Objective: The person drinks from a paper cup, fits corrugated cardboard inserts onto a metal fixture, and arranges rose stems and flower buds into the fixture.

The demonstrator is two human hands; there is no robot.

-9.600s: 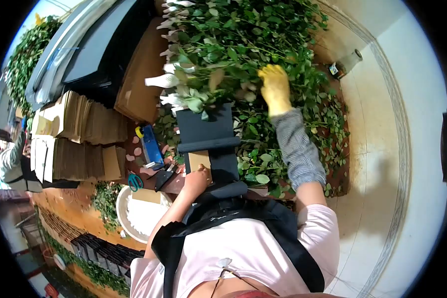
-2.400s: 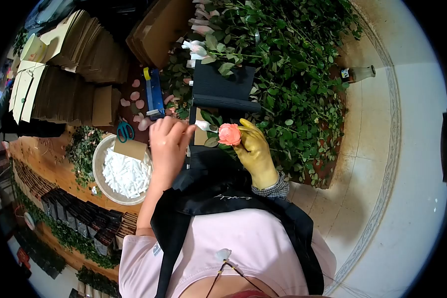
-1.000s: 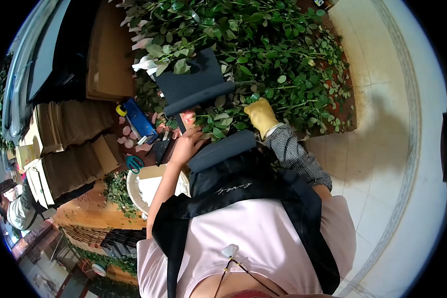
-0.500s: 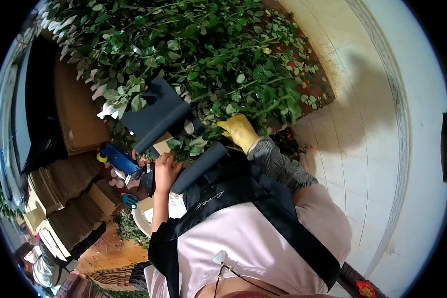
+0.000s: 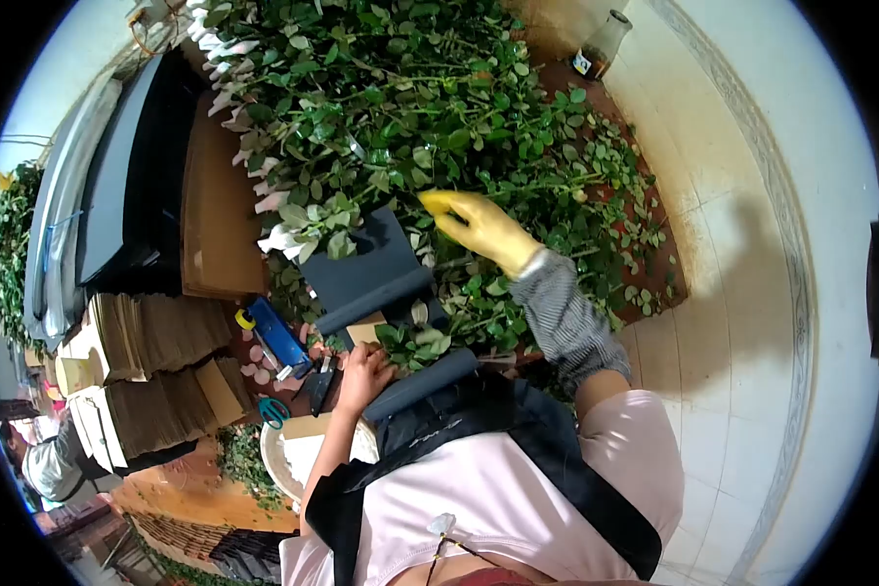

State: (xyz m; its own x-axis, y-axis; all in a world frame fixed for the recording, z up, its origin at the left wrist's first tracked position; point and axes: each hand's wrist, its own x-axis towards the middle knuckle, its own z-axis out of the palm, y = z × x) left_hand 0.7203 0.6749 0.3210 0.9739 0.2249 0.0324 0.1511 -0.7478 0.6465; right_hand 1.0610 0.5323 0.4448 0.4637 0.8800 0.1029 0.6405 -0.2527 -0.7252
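Note:
My left hand, bare, has its fingers curled over the lower edge of a small cardboard piece, beside leafy rose stems. These lie between the rolled ends of a dark corrugated sheet; the flower head is hidden. My right hand, in a yellow glove, is above the heap of leafy stems, right of the sheet. Its fingers point left, the thumb is apart below them, and nothing shows between them. White-sleeved flower heads line the heap's left side.
At the left are a blue tape dispenser, a black tool, teal scissors, stacked cardboard and a white bowl. A glass bottle stands at the upper right. Another person is at the far left.
The pink rose held earlier by my gloved hand is now out of sight. Since the last frame, that hand has moved up over the heap; my left hand stays by the cardboard. The view has turned.

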